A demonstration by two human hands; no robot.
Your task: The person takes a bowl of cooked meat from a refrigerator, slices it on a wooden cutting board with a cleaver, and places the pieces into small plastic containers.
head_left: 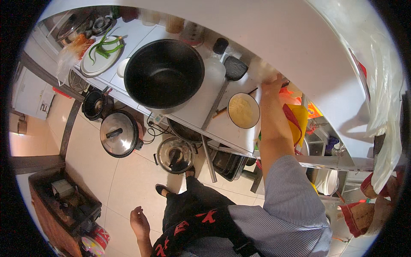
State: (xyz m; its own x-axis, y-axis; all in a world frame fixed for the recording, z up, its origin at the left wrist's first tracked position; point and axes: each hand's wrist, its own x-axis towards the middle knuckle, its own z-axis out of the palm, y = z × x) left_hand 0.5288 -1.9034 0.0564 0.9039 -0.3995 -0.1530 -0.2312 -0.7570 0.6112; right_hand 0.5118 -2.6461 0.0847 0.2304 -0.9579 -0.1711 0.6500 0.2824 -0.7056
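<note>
My left hand (140, 221) hangs loosely over the tiled floor, fingers slightly bent, with nothing seen in it. Across the white counter, my right hand (273, 82) reaches to the back, beside a small dark object; its fingertips are partly hidden. Left of my right forearm is a bowl of pale yellow, grated-looking food (243, 110). A large black pot (164, 74) stands empty on the counter. Between pot and bowl lies a long-handled spatula (236, 68), its handle jutting over the front edge, near a clear bottle with a black cap (220, 46).
Green peppers (104, 48) lie on a white plate (86, 66) at the counter's left. On the floor are a lidded cooker (119, 134), a glass-lidded pot (176, 155) and a dark bin (35, 183). A shelf panel (257, 32) overhangs the counter; plastic bags hang at right.
</note>
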